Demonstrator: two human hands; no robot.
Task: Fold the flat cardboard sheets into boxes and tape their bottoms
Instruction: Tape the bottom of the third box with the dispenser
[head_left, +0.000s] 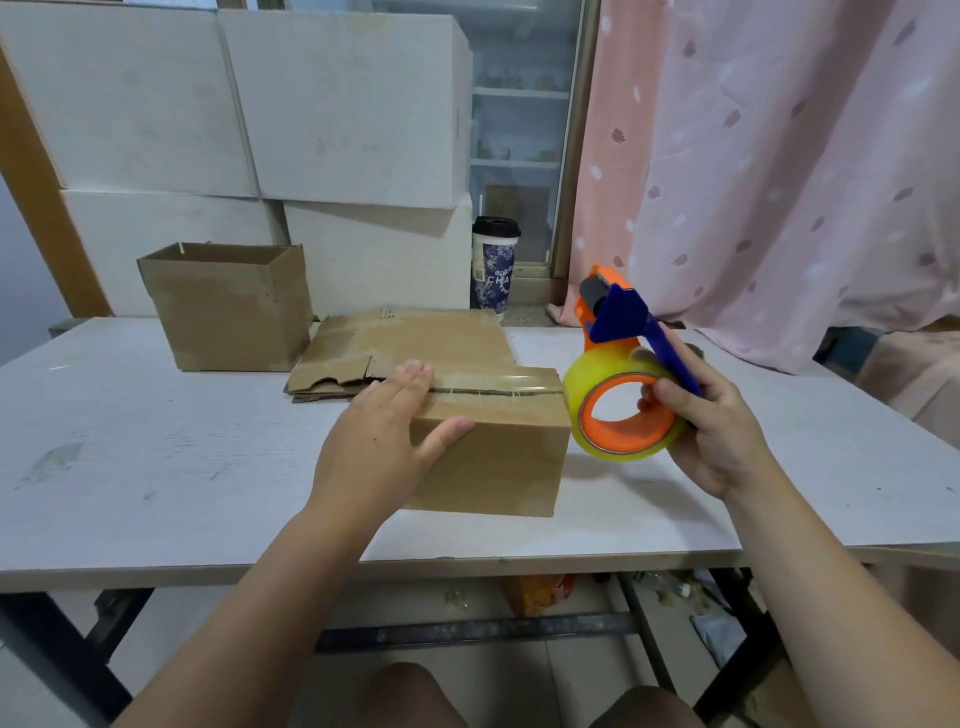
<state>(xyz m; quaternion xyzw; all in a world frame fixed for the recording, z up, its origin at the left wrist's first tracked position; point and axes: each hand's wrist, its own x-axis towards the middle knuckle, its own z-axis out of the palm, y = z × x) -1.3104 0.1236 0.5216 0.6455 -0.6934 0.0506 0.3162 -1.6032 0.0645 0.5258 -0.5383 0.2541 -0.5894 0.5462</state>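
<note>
A folded brown cardboard box (498, 457) lies bottom-up in the middle of the white table (156, 457), with clear tape along its centre seam. My left hand (384, 431) lies flat on the box's left end, fingers straight on top, thumb against the front face. My right hand (711, 421) grips an orange and blue tape dispenser (623, 374) with a yellowish clear roll, held in the air just right of the box. Behind the box lies a stack of flat cardboard sheets (400, 348).
An open-topped assembled box (228, 306) stands at the back left of the table. A lidded paper cup (493, 265) sits behind the sheets. Large white boxes (260, 114) are stacked against the wall, and a pink curtain (779, 156) hangs at the right.
</note>
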